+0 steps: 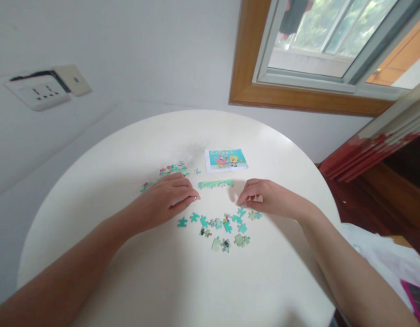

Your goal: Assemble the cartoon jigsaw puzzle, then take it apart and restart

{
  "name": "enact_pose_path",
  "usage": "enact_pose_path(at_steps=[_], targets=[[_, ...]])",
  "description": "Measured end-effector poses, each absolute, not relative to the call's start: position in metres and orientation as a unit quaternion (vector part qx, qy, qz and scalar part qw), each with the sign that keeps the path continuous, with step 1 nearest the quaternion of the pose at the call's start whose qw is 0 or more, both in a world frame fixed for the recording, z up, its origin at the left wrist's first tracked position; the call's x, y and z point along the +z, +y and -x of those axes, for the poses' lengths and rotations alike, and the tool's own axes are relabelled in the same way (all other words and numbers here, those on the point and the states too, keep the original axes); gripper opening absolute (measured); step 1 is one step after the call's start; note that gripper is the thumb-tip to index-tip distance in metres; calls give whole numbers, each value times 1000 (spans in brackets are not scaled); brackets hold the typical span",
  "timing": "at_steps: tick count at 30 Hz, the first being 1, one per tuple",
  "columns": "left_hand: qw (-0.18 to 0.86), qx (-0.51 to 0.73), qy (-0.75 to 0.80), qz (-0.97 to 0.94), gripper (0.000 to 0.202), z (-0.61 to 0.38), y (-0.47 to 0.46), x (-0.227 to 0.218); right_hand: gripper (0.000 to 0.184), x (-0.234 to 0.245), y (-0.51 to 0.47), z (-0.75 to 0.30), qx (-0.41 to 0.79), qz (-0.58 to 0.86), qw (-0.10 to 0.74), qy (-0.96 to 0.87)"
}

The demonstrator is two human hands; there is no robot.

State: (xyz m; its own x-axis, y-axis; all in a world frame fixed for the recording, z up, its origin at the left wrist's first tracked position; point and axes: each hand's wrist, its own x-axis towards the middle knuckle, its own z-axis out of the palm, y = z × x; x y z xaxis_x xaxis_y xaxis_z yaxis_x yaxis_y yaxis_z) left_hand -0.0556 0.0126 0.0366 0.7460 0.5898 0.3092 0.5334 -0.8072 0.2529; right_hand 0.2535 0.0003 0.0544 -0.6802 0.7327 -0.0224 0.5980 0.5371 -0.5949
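Jigsaw strip [215,184]: one, knobbly, lay seven o'clock from picture sheet [226,160]
Left hand [172,193]: fingertips pressed together
Right hand [270,197]: curled, pinch unclear

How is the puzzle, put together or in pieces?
Mostly in pieces: a narrow strip is joined just on the near side of the picture sheet, while many loose pieces lie scattered on the table.
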Motion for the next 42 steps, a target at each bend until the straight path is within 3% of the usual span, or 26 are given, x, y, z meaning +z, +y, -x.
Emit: enact_pose_path(at_steps=[9,20,27,36,42], targets=[[86,186,309,-929,21,59,14,35,20,48,-12,-229,312,259,100,-909],[146,111,297,-937,14,61,6,35,20,44,-6,-229,288,276,92,-912],[157,136,267,-941,26,29,-13,23,23,43,-6,-229,287,287,107,-908],[131,145,280,-940,12,19,-12,14,26,59,-12,-242,323,294,64,-897],[152,133,272,-941,14,27,-7,20,29,60,-13,-246,316,317,48,-893]])
